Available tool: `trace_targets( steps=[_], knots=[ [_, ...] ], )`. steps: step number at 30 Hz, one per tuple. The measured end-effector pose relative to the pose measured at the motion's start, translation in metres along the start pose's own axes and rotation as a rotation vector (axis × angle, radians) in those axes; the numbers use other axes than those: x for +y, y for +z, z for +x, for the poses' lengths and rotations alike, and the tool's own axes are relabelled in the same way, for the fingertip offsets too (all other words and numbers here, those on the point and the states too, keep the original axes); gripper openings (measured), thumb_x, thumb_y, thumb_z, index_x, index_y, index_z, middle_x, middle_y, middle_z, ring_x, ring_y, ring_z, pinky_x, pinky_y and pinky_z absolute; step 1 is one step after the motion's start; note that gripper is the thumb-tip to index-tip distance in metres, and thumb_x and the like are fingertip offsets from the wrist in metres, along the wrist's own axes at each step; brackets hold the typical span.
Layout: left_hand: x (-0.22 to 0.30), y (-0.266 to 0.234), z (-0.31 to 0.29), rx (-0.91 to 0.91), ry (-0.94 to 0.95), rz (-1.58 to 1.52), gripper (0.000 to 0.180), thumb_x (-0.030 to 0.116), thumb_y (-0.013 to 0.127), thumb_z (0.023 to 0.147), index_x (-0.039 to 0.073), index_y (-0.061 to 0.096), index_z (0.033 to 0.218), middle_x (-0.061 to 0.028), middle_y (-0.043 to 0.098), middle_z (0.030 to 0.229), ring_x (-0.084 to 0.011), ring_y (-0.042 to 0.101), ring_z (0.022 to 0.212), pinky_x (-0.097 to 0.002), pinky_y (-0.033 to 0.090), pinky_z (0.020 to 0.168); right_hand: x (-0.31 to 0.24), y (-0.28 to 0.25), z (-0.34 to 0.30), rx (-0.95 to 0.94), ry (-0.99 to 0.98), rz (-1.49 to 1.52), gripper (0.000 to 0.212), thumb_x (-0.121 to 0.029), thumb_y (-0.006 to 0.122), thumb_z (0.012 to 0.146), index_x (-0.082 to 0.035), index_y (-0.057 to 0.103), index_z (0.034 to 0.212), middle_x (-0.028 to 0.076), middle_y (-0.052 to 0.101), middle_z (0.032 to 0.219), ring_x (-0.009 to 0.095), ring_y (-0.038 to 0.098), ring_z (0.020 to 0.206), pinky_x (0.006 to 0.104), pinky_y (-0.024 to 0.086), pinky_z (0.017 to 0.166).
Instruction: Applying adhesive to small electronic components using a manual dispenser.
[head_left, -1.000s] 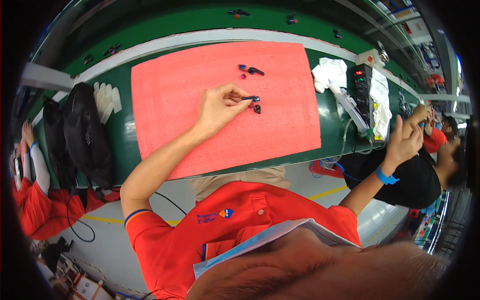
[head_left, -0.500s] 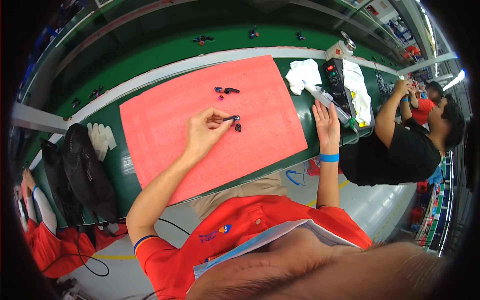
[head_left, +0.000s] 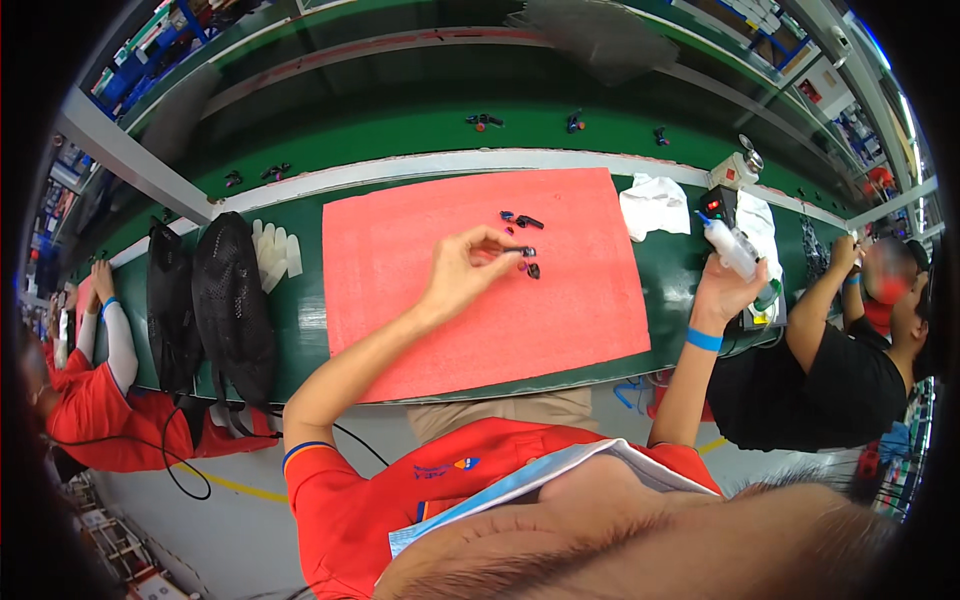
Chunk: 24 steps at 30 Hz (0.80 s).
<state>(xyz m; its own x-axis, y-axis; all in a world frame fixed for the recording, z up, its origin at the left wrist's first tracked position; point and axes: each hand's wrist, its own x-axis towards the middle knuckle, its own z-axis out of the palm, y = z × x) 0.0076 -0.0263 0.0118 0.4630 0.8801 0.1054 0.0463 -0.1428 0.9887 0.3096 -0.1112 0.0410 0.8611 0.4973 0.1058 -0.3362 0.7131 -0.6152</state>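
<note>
My left hand (head_left: 468, 272) pinches a small black part (head_left: 519, 251) between thumb and fingertips, just above the pink foam mat (head_left: 400, 330). A small dark piece (head_left: 533, 271) lies on the mat beside those fingertips. Farther back on the mat are a black elongated part (head_left: 530, 222) and a small blue-and-black part (head_left: 507, 215). My right hand (head_left: 728, 292) is wrapped round a dispensing syringe (head_left: 733, 250) with a pale barrel, a blue tip and a green end. The syringe is raised and tilted, its tip pointing up and away.
A black control box (head_left: 718, 205) with a red display stands behind the syringe, near white cloths (head_left: 655, 208) and a metal-lidded bottle (head_left: 736, 168). Black mesh bags (head_left: 235, 305) and pale gloves (head_left: 277, 255) lie at left. Several parts sit on the green belt (head_left: 400, 135). Co-workers flank both sides.
My right hand, open beside the syringe before, has closed round it and lifted it. My left hand still pinches the small black part. The whole view has shifted.
</note>
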Motion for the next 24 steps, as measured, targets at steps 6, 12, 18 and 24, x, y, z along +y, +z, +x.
trace_targets(
  steps=[6, 12, 18, 24],
  knots=[
    [0.002, -0.053, 0.062, 0.307, 0.207, 0.472, 0.012, 0.011, 0.062, 0.069, 0.003, 0.061, 0.078, -0.0075, 0.062, 0.070, -0.0120, 0.060, 0.067, -0.0254, 0.045, 0.061, 0.004, -0.001, 0.027, -0.608, 0.292, 0.269, 0.058, -0.040, 0.053, 0.077, -0.004, 0.037, 0.119, 0.011, 0.050, 0.102, 0.016, 0.047, 0.067, 0.0234, 0.039, 0.053],
    [-0.037, -0.126, 0.117, 0.478, 0.060, 0.569, 0.013, 0.010, 0.062, 0.068, 0.003, 0.061, 0.079, -0.0084, 0.062, 0.070, -0.0170, 0.060, 0.064, -0.0281, 0.045, 0.062, 0.012, 0.010, 0.021, -0.816, 0.220, -0.073, 0.066, -0.039, 0.055, 0.075, -0.004, 0.028, 0.125, 0.010, 0.049, 0.104, 0.016, 0.046, 0.064, 0.0227, 0.038, 0.051],
    [-0.047, -0.138, 0.137, 0.597, 0.301, 1.117, 0.014, 0.007, 0.061, 0.068, 0.002, 0.061, 0.080, -0.0092, 0.061, 0.077, -0.0241, 0.055, 0.077, -0.0321, 0.044, 0.068, 0.018, 0.019, 0.010, -0.494, 0.246, -0.013, 0.063, -0.037, 0.054, 0.076, -0.003, 0.030, 0.124, 0.010, 0.049, 0.104, 0.013, 0.046, 0.063, 0.0208, 0.037, 0.050],
    [-0.020, -0.089, 0.162, 0.282, 0.698, 1.276, 0.017, 0.001, 0.059, 0.062, 0.003, 0.060, 0.079, -0.0067, 0.058, 0.082, -0.0250, 0.049, 0.088, -0.0355, 0.039, 0.077, 0.026, 0.020, 0.006, -0.395, 0.230, -0.114, 0.057, -0.031, 0.053, 0.078, 0.000, 0.033, 0.121, 0.009, 0.049, 0.103, 0.011, 0.047, 0.064, 0.0201, 0.037, 0.050]
  ],
)
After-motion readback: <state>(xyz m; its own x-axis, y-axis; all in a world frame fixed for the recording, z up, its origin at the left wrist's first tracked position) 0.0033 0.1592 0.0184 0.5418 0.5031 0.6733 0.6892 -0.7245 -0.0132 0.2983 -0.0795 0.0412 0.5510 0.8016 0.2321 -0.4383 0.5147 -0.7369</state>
